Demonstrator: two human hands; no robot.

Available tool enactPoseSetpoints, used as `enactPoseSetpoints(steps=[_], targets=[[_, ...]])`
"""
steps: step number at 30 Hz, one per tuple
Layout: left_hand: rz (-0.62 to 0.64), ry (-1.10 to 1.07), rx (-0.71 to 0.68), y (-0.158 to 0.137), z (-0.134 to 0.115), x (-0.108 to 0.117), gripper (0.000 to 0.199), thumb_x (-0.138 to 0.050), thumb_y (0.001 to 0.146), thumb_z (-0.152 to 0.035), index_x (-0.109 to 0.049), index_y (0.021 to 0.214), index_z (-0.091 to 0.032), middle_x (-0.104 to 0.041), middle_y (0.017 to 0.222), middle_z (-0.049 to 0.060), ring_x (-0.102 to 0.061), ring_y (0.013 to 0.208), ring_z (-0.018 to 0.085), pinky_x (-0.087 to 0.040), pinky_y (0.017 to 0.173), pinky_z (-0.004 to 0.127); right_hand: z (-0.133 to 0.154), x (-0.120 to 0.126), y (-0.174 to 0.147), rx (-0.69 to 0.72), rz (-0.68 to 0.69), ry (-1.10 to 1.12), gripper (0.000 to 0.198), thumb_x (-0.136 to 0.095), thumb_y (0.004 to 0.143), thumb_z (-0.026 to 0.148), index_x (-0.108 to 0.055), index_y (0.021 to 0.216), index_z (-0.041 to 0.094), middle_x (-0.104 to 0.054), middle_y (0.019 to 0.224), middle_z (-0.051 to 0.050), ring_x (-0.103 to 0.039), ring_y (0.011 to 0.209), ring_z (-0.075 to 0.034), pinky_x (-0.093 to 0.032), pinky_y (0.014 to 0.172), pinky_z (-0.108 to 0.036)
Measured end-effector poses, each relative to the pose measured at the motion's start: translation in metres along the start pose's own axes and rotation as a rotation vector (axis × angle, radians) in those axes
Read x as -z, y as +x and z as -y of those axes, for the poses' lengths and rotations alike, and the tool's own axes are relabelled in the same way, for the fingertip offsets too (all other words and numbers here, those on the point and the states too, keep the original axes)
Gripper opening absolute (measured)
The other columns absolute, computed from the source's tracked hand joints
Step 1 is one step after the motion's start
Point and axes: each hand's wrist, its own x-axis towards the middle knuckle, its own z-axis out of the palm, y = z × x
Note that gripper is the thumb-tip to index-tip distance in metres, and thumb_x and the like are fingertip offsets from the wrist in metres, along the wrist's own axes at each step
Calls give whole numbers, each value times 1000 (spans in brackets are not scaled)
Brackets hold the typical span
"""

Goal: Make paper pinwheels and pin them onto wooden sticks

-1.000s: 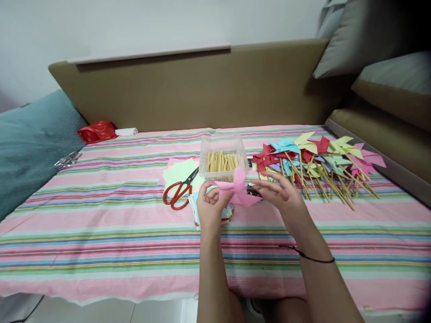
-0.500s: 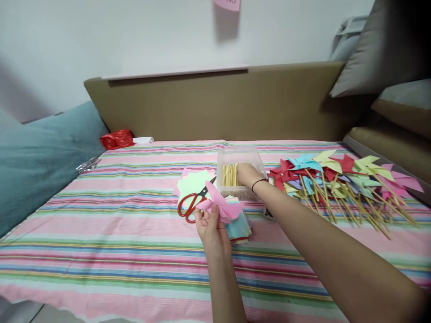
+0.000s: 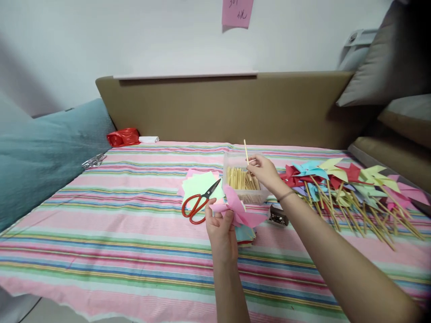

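A pink paper pinwheel without a stick is pinched at its middle by my left hand. My right hand grips a thin wooden stick, held nearly upright over a clear plastic box. Many loose wooden sticks fill that box. Left of the pinwheel, red-handled scissors lie across a stack of pale green and pink paper squares. Partly hidden beneath my left hand and the pinwheel sits a stack of coloured paper.
Finished pinwheels on sticks are heaped at the right. A small open box holds dark metallic bits. Striped cloth covers the seat; a red plastic bag and clear wrapper lie at the far left, beside a teal cushion.
My right hand has come up out of the plastic box with a wooden stick. The left hand still holds the pink pinwheel. The whole view has shifted slightly.
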Motion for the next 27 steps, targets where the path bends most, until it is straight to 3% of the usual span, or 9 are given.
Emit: enactPoseSetpoints(steps=[1, 3, 5, 10, 17, 24, 27], targets=[[27, 13, -6, 0, 1, 0, 56, -82, 60, -19, -52, 107, -26, -65, 84, -4, -63, 72, 7, -48, 68, 17, -2, 5, -16, 36, -44, 68, 34, -43, 86, 17, -52, 118, 16, -65, 98, -5, -64, 78, -12, -49, 67, -22], [83, 30, -13, 0, 2, -1, 55, -81, 60, -16, -52, 106, -26, -65, 81, -4, -62, 69, 6, -47, 67, 16, -8, 10, -56, 113, -156, 438, 23, -49, 83, 22, -56, 104, 15, -62, 82, -2, -59, 65, -12, -47, 61, -23], [131, 47, -13, -1, 4, -3, 53, -82, 60, -16, -53, 104, -25, -64, 78, -5, -61, 68, 6, -47, 68, 16, -17, 8, -98, 109, -84, 686, 21, -52, 85, 32, -57, 99, 17, -60, 71, 0, -56, 59, -13, -45, 57, -24], [167, 83, 21, -6, 9, -10, 56, -86, 55, -24, -54, 101, -25, -65, 82, -3, -63, 72, 8, -49, 73, 19, -39, -3, -164, 28, -38, 885, 23, -55, 88, 39, -63, 99, 20, -60, 68, 1, -56, 65, -13, -46, 64, -25], [258, 11, 116, -14, 23, -21, 56, -88, 52, -29, -57, 99, -26, -56, 66, -8, -56, 58, 4, -49, 72, 19, -56, 5, -176, 45, 86, 931, 25, -55, 89, 38, -66, 96, 18, -52, 51, 5, -51, 48, -12, -40, 53, -26], [213, -61, 133, -17, 35, -26, 57, -89, 47, -36, -61, 96, -27, -58, 67, -5, -64, 83, 14, -45, 92, 31, -59, 20, -185, 83, 260, 941, 33, -43, 95, 43, -63, 92, 17, -38, 43, 8, -33, 39, -9, -29, 46, -25], [190, -69, 117, -16, 35, -26, 59, -90, 44, -36, -62, 95, -27, -57, 67, -6, -63, 84, 13, -44, 93, 30, -61, 23, -186, 86, 343, 946, 37, -41, 95, 46, -62, 91, 16, -33, 42, 9, -28, 38, -8, -25, 43, -24]])
